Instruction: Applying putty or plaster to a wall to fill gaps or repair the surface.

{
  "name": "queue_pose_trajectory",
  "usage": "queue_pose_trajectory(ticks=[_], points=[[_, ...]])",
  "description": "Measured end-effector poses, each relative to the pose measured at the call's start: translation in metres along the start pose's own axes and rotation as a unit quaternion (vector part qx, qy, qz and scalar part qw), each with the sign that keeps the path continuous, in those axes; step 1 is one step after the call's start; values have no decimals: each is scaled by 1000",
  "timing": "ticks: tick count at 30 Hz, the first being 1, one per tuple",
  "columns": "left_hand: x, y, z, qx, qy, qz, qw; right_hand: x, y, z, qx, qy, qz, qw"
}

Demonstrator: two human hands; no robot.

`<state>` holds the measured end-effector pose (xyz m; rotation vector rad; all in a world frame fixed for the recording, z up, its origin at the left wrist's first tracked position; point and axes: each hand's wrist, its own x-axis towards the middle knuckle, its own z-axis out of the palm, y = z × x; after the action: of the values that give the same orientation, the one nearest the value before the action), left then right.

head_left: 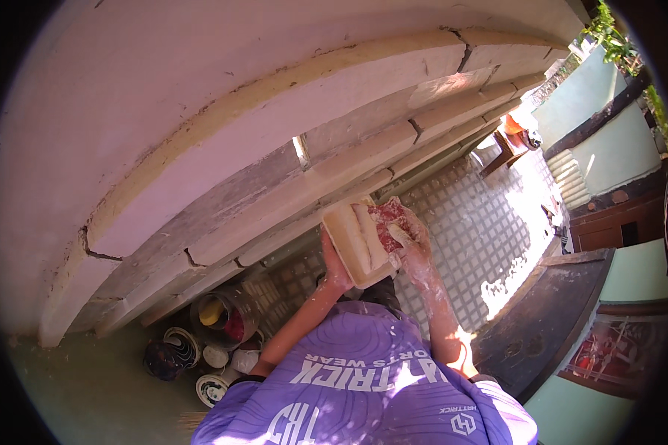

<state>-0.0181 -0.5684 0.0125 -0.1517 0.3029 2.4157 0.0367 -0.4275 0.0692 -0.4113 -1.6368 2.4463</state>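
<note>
In front of my chest, my left hand (337, 261) is closed on the side of a cream rectangular tub (349, 245), which is tilted and smeared with white material. Right beside it, my right hand (416, 239) is coated in the same white stuff. Its fingers are bent around a crumpled red cloth (384, 216), also streaked white, close against the tub's edge. The tub's inside is mostly out of sight. Both forearms reach up past my purple shirt.
Stepped pale ledges with cracks (416, 132) run along the wall ahead. Buckets and tubs (226, 319) stand at the lower left. Patterned tiles (453, 215) cover the floor. A dark flat surface (534, 326) lies at right, and a small wooden table (503, 154) stands farther off.
</note>
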Motion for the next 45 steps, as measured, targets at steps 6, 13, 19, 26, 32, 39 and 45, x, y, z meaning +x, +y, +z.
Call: queue_pose_trajectory(ticks=[6,13,19,26,32,39,45], points=[[1,-1,21,1,-61,26,998,8,-5,-7,166,2,32,986],[-7,11,-5,13,-47,49,998,27,-28,-28,204,29,-12,978],[-26,24,-30,15,-71,80,994,104,-47,-47,10,199,-254,946],[-46,36,-34,88,47,101,990,179,-14,55,-269,177,-368,873],[-67,49,-48,112,95,145,978,122,7,34,-248,92,-414,871],[-71,55,-62,93,72,126,985,187,-38,27,-204,232,-393,866],[-72,57,-58,109,81,109,985,117,43,52,-205,50,-328,921]])
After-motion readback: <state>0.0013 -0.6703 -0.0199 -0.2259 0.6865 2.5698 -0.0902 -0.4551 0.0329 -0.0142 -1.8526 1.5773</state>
